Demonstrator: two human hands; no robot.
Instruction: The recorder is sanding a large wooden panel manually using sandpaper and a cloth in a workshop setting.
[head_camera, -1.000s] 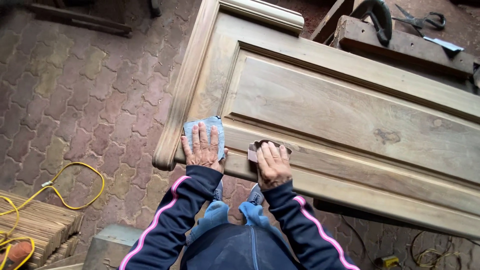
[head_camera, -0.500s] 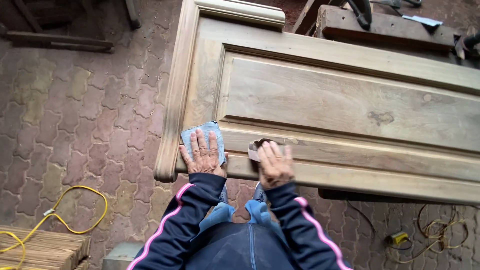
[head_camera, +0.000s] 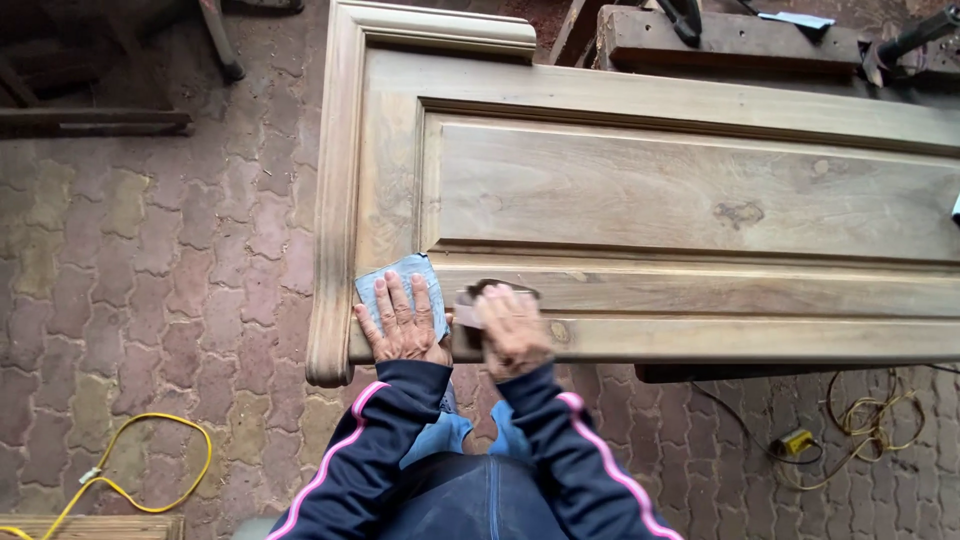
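A brick-paved floor (head_camera: 150, 260) carries a yellow cable (head_camera: 150, 480) and wood planks (head_camera: 90, 527).

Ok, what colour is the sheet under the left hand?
Light blue. The sheet lies flat on the wooden panel under the left hand; the head view shows it.

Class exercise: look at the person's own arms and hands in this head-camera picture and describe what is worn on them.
Both arms wear long dark navy sleeves, each with a pink stripe edged in white running down its length. The cuffs end at the wrists. The left hand and right hand are bare: no gloves, and no rings or watch can be seen.
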